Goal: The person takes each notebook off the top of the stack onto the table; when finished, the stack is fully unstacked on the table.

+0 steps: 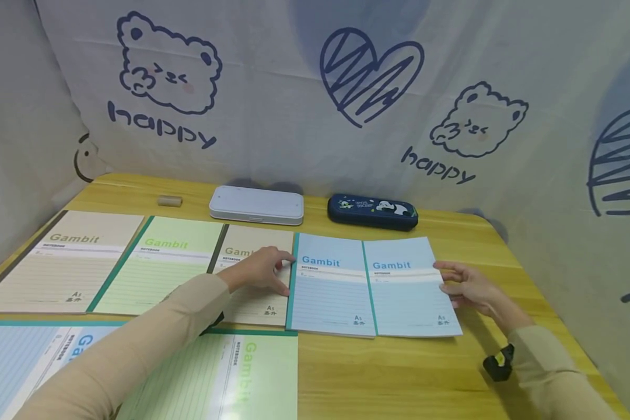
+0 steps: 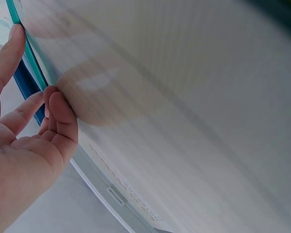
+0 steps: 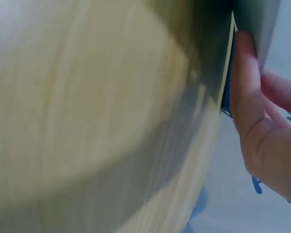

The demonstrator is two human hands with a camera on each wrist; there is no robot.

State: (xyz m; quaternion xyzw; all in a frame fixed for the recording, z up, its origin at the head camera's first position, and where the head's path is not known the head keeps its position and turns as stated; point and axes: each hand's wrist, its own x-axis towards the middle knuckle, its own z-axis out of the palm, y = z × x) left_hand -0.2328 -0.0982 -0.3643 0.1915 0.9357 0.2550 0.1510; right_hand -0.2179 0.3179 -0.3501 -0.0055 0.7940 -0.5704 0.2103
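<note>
Two light blue notebooks with teal spines lie side by side in the head view. My left hand has its thumb and fingertips against the spine of the left blue notebook, over part of a beige notebook. With thumb and fingers, my right hand pinches the right edge of the right blue notebook. That edge looks slightly raised off the table. In the right wrist view, the thumb and a finger of the right hand sit on either side of the cover.
Left in the row are a green notebook and a larger beige notebook. Nearer lie a large blue notebook and green notebook, turned sideways. Behind stand a white case, a dark panda case and a small brown cylinder.
</note>
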